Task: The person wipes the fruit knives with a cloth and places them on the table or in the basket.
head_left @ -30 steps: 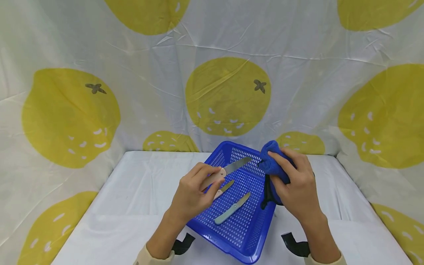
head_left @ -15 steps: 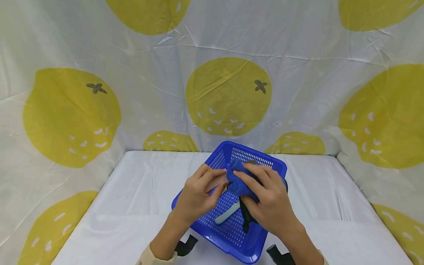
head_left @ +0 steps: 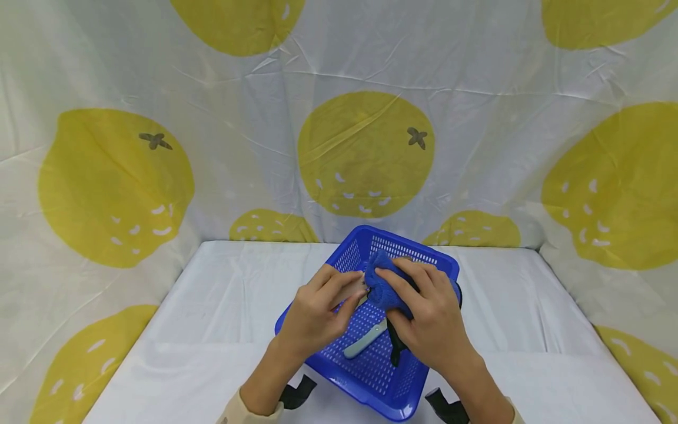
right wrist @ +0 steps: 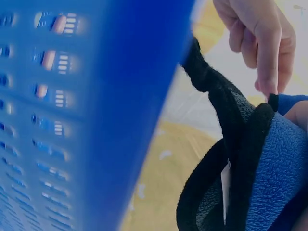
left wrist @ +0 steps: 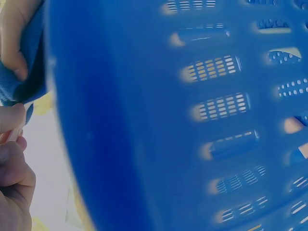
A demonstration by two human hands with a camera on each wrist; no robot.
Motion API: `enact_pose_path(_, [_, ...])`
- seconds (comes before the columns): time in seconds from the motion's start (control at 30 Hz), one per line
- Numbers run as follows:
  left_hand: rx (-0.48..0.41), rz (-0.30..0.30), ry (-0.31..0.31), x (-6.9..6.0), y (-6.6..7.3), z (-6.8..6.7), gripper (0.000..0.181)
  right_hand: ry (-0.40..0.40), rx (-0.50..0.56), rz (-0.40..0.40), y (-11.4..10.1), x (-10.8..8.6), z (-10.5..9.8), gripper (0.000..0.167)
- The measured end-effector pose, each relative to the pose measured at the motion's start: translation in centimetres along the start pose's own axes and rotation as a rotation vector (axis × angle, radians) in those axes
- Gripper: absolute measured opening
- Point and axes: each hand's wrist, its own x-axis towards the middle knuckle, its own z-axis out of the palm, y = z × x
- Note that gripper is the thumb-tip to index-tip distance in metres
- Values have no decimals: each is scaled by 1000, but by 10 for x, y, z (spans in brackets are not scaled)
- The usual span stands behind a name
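Observation:
My left hand (head_left: 320, 309) pinches the pale pink handle of a knife (head_left: 349, 291) above the basket. My right hand (head_left: 424, 306) grips a bunched blue cloth (head_left: 382, 290) with a dark edge, wrapped around the knife's blade, which is hidden in it. Beneath the hands, a knife with a light blue handle (head_left: 365, 341) lies in the blue basket (head_left: 339, 377), its blade covered by the cloth. In the right wrist view the folded cloth (right wrist: 279, 163) hangs close to the fingers of the left hand (right wrist: 267, 43). Another knife in the basket is mostly hidden.
The perforated basket stands at an angle on a white-covered table (head_left: 233, 294). A white curtain (head_left: 254, 129) printed with yellow lemons hangs behind and at both sides. The basket's wall (left wrist: 120, 120) fills much of the left wrist view.
My right hand has moved left with the cloth, from beside the basket's right rim onto the knife blade, then shifted very slightly right. The left hand has stayed nearly still, holding the handle.

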Motion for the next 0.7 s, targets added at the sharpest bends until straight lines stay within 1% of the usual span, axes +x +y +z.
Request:
enact_pose_path(0.17, [-3, -5, -1, 0, 0, -1, 24, 7, -15, 31, 8, 1, -4, 45])
enact_pose_path(0.43, [31, 20, -6, 1, -5, -6, 26, 46, -15, 78, 28, 1, -10, 42])
enact_pose_path(0.5, [32, 16, -10, 1, -6, -7, 28, 67, -11, 92, 34, 1, -13, 41])
enact_pose_path(0.7, [19, -26, -6, 0, -8, -13, 28, 177, -5, 150, 56, -1, -26, 41])
